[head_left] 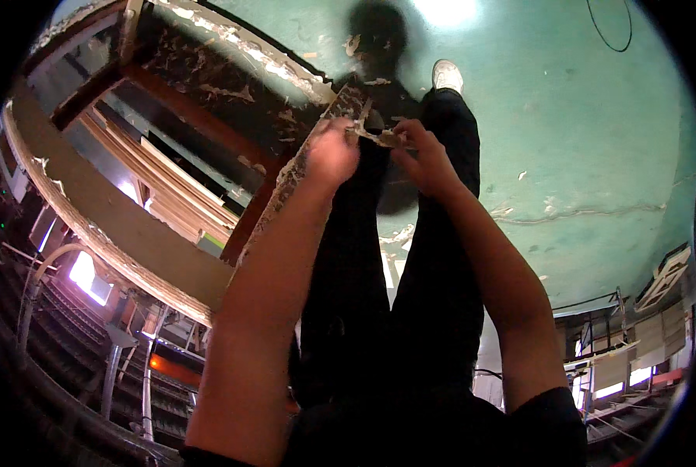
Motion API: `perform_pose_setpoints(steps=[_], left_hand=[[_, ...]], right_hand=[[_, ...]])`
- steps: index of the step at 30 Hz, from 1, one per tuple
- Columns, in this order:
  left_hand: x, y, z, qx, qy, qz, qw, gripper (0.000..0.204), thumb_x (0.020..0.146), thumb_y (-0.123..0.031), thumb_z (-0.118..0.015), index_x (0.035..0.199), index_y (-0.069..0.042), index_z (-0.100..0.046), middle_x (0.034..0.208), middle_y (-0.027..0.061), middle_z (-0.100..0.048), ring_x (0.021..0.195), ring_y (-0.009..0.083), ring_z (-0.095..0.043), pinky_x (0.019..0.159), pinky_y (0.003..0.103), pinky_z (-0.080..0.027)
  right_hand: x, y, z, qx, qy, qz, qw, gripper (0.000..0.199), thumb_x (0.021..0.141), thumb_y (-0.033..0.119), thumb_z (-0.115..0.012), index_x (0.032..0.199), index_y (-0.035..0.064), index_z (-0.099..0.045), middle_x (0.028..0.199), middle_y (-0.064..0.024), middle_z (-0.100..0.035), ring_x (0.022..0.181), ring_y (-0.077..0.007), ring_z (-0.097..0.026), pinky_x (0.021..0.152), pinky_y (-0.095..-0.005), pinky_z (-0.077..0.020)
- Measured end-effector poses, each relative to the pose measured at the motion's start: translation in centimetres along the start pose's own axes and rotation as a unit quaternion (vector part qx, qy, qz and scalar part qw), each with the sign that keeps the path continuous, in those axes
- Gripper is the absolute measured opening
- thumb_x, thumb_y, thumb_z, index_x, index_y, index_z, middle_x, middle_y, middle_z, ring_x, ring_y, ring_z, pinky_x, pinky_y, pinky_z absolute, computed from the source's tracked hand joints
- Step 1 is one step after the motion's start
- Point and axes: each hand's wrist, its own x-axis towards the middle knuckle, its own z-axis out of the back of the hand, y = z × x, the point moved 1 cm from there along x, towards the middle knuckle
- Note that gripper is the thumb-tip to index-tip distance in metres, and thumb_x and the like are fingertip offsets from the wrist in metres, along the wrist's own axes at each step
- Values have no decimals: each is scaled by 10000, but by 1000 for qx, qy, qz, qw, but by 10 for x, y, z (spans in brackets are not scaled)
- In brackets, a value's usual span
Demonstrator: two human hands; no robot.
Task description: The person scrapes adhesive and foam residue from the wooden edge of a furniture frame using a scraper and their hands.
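Observation:
A ragged, pale beige strip (374,138), perhaps dried residue, stretches between my two hands in front of my dark trousers. My left hand (335,156), its fingers curled, pinches the strip's left end beside the crusted edge (282,187) of a large dark frame. The right end is between the thumb and fingers of my right hand (426,159). Both forearms reach forward from the lower edge. What the strip is made of cannot be made out, and my fingers cover its ends.
Pale flakes cling to the frame's rim (243,43) and lie inside it. Long light boards (161,175) show beneath its opening. The green floor (581,140) has scattered scraps and a crack. A black cable loop (614,48) lies far right. Metal rollers and bars stand lower left.

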Motion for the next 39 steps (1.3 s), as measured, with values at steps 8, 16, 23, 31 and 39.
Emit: perform_pose_setpoints(steps=[8,16,23,31,39], left_hand=[[-26,-99,-62,-689,-30,263,675,135,961,-189,-551,1002,-100,-643,863,26,-642,759,150,-598,694,308,-488],[-31,-144,-48,-743,-39,269,612,219,1029,-238,-503,974,-56,-611,852,30,-609,763,112,-578,685,298,-495],[-20,-173,-19,-854,-34,238,461,226,1067,-290,-499,1050,-88,-600,928,16,-611,826,119,-595,711,328,-546],[58,-150,20,-822,-69,214,523,304,1093,-327,-485,1236,-76,-581,988,-1,-584,895,88,-514,814,261,-450],[89,-140,21,-858,-61,237,451,393,1129,-365,-407,1480,-198,-464,834,-52,-516,615,29,-410,493,215,-339]], right_hand=[[2,22,36,67,18,7,998,242,918,128,-726,1124,45,-631,1007,-173,-687,933,-361,-702,861,-409,-552],[24,53,88,-30,161,7,986,85,928,54,-711,934,-21,-672,949,-75,-605,860,-162,-612,753,-304,-513],[86,100,95,-110,191,-28,975,204,971,179,-684,886,-6,-683,846,-100,-631,769,-181,-615,724,-331,-503],[162,131,81,-209,222,-151,940,153,1013,143,-596,1070,14,-655,988,-125,-704,904,-209,-663,844,-350,-526],[205,117,55,-7,245,-266,932,250,1050,178,-540,1221,30,-647,970,-2,-661,818,-81,-601,705,-251,-471]])
